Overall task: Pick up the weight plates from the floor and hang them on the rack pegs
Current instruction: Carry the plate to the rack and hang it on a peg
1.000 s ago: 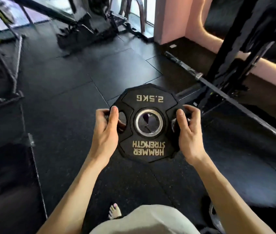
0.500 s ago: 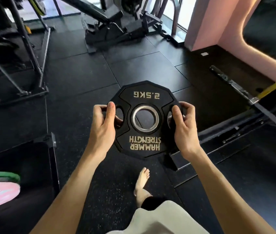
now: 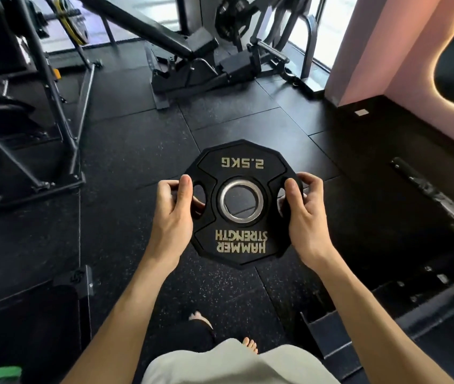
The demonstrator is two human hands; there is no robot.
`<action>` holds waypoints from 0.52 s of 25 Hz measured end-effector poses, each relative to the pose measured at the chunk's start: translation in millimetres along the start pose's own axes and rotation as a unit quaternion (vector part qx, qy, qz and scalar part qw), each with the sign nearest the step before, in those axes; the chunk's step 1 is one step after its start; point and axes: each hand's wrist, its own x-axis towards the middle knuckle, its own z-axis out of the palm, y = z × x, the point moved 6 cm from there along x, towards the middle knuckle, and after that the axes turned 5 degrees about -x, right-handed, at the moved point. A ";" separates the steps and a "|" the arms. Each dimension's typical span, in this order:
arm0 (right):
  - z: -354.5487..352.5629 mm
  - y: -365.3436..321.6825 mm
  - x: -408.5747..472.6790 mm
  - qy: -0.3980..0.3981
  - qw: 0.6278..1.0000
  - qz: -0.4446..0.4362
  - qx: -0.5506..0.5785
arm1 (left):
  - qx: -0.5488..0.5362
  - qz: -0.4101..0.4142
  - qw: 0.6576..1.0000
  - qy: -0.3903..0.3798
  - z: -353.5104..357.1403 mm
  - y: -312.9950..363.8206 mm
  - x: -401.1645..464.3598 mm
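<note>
A black 2.5 kg weight plate [image 3: 241, 162] with gold lettering and a steel centre ring is held flat in front of me, above the floor, lettering upside down to me. My left hand [image 3: 174, 214] grips its left edge, thumb on top and fingers curled through the left grip hole. My right hand [image 3: 304, 214] grips the right edge the same way. Another black plate [image 3: 232, 19] hangs on a machine at the far top centre.
Black rubber floor tiles [image 3: 137, 151] lie below. A bench machine [image 3: 192, 59] stands ahead, a black frame [image 3: 53, 106] on the left, a pink wall [image 3: 386, 51] on the right. A steel base rail [image 3: 436, 200] runs at the right. My bare feet [image 3: 249, 345] show below.
The view has swung left and up: the machines ahead came into view and the right-hand rack slid out to the right. Both hands keep the same hold on the plate.
</note>
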 end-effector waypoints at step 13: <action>86.0 0.2 322.5 0.133 0.991 0.015 0.001 | 0.012 0.027 0.986 -0.161 108.8 22.2 384.5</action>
